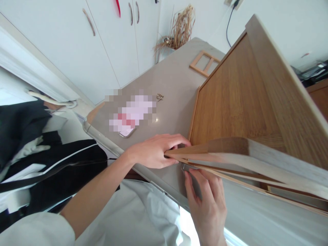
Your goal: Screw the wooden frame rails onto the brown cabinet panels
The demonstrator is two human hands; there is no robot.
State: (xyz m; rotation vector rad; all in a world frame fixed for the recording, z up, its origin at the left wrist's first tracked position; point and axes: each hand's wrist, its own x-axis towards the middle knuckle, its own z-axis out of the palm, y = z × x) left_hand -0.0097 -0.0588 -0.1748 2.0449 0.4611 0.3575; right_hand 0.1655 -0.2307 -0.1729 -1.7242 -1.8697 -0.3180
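Note:
A wooden cabinet [230, 92] with a brown panel and thick edge rails stands tilted across the right of the table. My left hand [155, 150] is closed round the near end of a pale wooden rail [225, 147], fingers on both sides of it. Just below, my right hand [207, 194] has its thumb and fingers pinched together beside the rail's lower edge. At those fingertips shows a small grey metal piece [183, 166], whose kind I cannot make out. Part of it is hidden by the fingers and the wood.
On the grey table [174, 78] lie a phone [126, 132], mostly blurred out, and several brass-coloured screws [160, 97]. A small wooden frame [203, 65] lies farther back. Dried plants [183, 27] stand by white cupboards [110, 20]. Dark clothing and bags [56, 171] are at left.

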